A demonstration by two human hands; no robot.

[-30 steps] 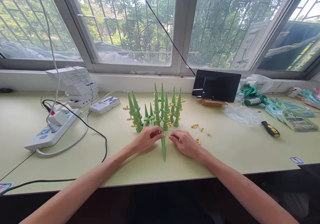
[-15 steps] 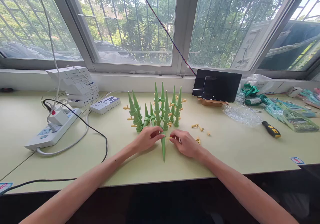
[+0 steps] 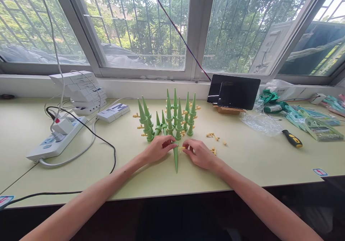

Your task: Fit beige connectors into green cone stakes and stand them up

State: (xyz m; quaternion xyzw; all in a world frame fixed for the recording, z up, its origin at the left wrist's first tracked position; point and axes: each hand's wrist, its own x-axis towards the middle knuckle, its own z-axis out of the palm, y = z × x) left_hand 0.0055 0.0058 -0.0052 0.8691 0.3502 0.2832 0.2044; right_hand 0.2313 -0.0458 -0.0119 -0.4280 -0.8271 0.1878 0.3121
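Note:
My left hand (image 3: 160,148) is closed on the wide end of a green plastic plant watering spike (image 3: 176,160), whose point faces me. Just right of it, my right hand (image 3: 198,152) pinches a small yellow valve (image 3: 182,148), its end close to the spike; I cannot tell whether they touch. Behind my hands stand several green spikes stacked in upright columns (image 3: 192,115), with yellow valves sticking out of their sides. Two shorter spikes (image 3: 158,120) lean among them. Loose yellow valves (image 3: 210,135) lie to the right, some partly behind my right hand.
A power strip (image 3: 58,137) with cables and white boxes (image 3: 113,112) stand on the left. Two dark tablets (image 3: 237,93) lean near the window. On the right lie a screwdriver (image 3: 292,139), clear plastic wrap (image 3: 261,123) and bagged items (image 3: 320,126). The table edge (image 3: 172,199) runs in front.
The yellow valve in my right hand has turned slightly and shows more clearly beside the spike. Both hands stay almost in place.

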